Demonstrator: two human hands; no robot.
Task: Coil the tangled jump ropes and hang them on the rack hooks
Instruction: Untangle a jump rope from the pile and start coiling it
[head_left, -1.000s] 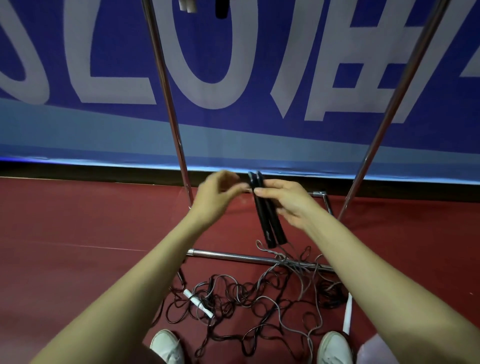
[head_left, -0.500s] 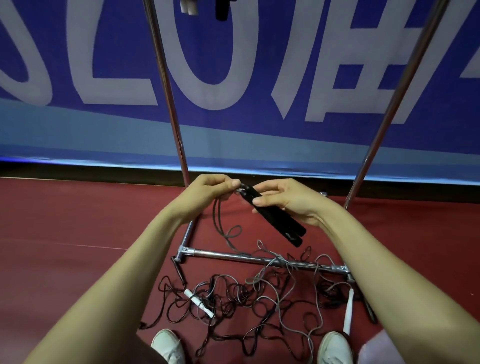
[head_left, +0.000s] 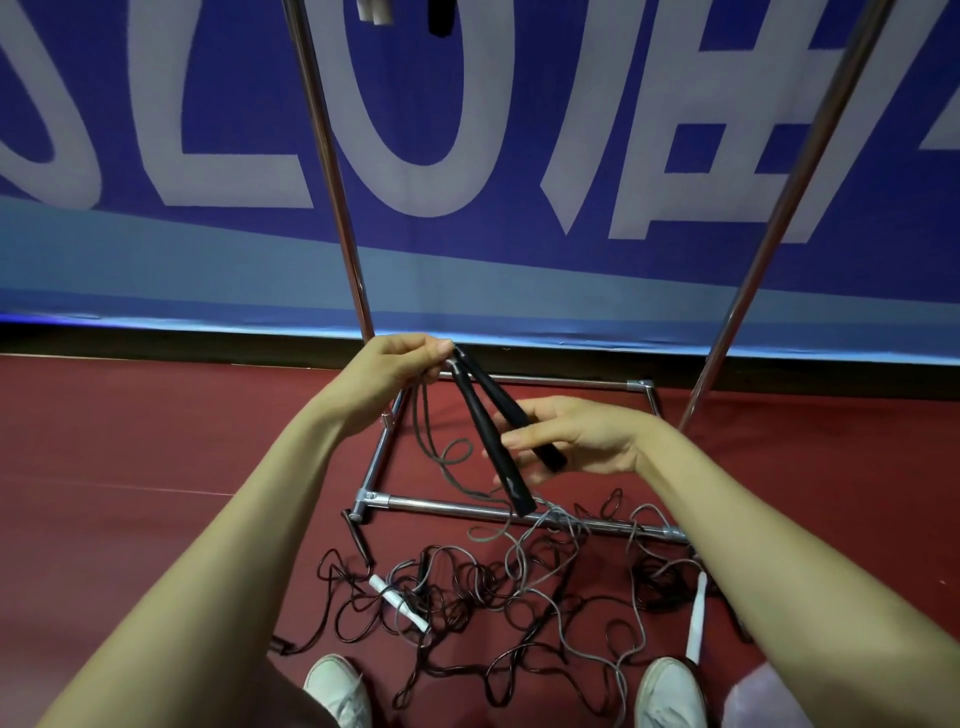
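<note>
Splayed since half a second ago, two slim black foam jump-rope handles (head_left: 485, 431) form a V. The left hand (head_left: 402, 366) pinches their tops and the right hand (head_left: 587, 439) grips one. Their grey cord (head_left: 423, 415) drops into the tangled rope pile (head_left: 467, 577), its strands indistinguishable. The chrome rack poles (head_left: 332, 182) are cut off above.

cam: just one, wide-angle, worn on my head
facing: forward and down, past my forearms to the rack base (head_left: 441, 505) on the red floor (head_left: 130, 441)
range: close; left hand (head_left: 400, 364) and right hand (head_left: 587, 441) land mid-frame
edges: banner (head_left: 519, 270) up top, my shoes (head_left: 337, 691) at bottom
</note>
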